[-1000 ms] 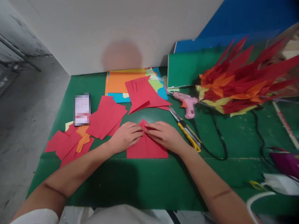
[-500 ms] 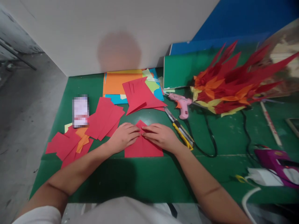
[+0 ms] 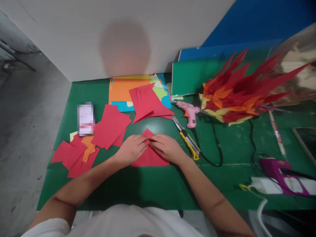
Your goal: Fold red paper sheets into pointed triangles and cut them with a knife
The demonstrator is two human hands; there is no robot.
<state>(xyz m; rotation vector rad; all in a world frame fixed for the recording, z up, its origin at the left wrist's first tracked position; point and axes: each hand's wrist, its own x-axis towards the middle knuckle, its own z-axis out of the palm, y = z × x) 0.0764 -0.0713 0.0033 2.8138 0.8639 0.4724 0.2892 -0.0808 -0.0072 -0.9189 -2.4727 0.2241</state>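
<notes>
A sheet of red paper (image 3: 150,159) lies on the green table, its top corners folded inward to a point. My left hand (image 3: 132,149) grips the left flap with fingers pressed together. From the other side, my right hand (image 3: 166,148) holds the right flap, fingertips meeting the left ones near the centre line. Both thumbs are mostly hidden. Just right of my right hand lies a yellow utility knife (image 3: 189,140). Red paper pieces (image 3: 112,126) are spread beyond my left hand, and a creased red sheet (image 3: 146,98) sits behind the folded one.
A pink glue gun (image 3: 189,113) with a black cord lies right of centre. Red, orange and yellow paper petals (image 3: 237,92) form a large cluster at the back right. A blurred phone (image 3: 86,118) is at left, a purple box (image 3: 280,176) at right. Behind stands a white panel (image 3: 81,36).
The view has shifted slightly, moving the things at right leftward. My fingertips have drawn closer together over the centre of the red paper.
</notes>
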